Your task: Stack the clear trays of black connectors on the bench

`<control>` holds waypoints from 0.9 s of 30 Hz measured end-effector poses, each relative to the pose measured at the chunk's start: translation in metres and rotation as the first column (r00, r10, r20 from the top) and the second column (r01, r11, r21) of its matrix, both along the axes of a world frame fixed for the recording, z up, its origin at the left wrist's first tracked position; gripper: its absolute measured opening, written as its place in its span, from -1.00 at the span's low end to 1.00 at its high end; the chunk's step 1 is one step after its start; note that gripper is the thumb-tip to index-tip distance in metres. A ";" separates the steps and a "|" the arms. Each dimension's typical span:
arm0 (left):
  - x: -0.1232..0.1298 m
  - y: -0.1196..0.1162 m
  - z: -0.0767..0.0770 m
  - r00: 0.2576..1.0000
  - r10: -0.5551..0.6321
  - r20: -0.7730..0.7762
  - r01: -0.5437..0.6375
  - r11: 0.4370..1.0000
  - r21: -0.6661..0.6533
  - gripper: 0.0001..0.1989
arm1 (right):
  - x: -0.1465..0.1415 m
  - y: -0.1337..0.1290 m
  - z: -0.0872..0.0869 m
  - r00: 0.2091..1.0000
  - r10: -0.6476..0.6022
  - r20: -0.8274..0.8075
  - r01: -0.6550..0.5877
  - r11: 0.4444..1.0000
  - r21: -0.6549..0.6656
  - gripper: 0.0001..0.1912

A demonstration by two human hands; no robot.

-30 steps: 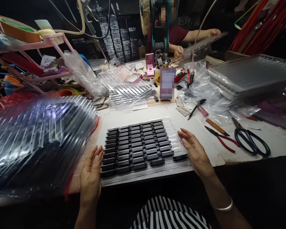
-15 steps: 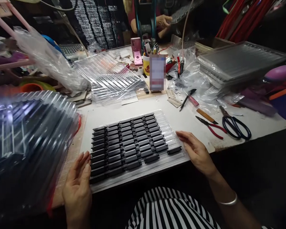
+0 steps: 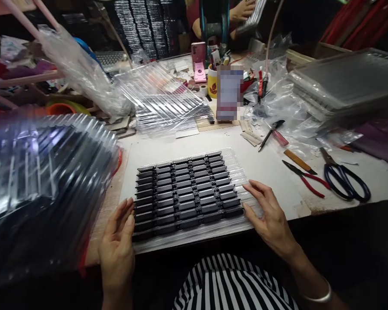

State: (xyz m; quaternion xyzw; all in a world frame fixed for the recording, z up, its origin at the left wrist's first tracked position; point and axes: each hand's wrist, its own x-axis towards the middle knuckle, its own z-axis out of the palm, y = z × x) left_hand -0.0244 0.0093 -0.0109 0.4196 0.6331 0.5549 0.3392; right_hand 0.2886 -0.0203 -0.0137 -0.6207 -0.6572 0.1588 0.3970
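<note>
In front of me on the white work surface lies a clear ribbed plastic tray (image 3: 242,172). Rows of black slotted parts (image 3: 184,193), which look like connectors, fill most of it, set end to end. My left hand (image 3: 118,241) rests along the tray's left edge, fingers stretched and thumb apart, against the row ends. At the right side, my right hand (image 3: 271,219) is open with fingers spread. Its thumb tip is at the right end of the nearest row; the other fingertips are over the tray's bare ribbed strip.
A bagged stack of clear trays (image 3: 51,181) stands at left. More clear trays (image 3: 164,99) lie behind. To the right are pliers (image 3: 305,176), scissors (image 3: 345,176) and a knife (image 3: 297,160). A phone (image 3: 229,94) leans on a yellow cup (image 3: 212,82). A co-worker's hand (image 3: 244,10) shows beyond.
The spaced parts in the nearest row have slid left and now sit end to end. My right hand's thumb has come in over the tray to the row's end. The view has shifted slightly.
</note>
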 end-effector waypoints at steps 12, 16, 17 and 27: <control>-0.018 0.025 0.010 0.978 -0.176 -0.111 0.164 0.980 -0.113 -0.52 | 0.025 0.037 -0.002 0.997 0.027 0.068 -0.018 0.993 -0.118 -0.56; -0.024 0.048 0.014 0.981 -0.177 -0.080 0.163 0.975 -0.151 -0.52 | 0.025 0.062 -0.006 0.979 0.084 0.185 -0.063 0.991 -0.117 -0.47; -0.025 0.051 0.012 0.985 -0.161 -0.065 0.152 0.980 -0.130 -0.53 | 0.023 0.064 -0.007 0.979 0.072 0.189 -0.049 0.992 -0.120 -0.47; -0.025 0.047 0.008 0.968 -0.176 0.179 0.160 0.982 0.097 -0.54 | 0.006 0.054 0.011 0.998 0.007 -0.065 -0.006 1.000 0.016 -0.46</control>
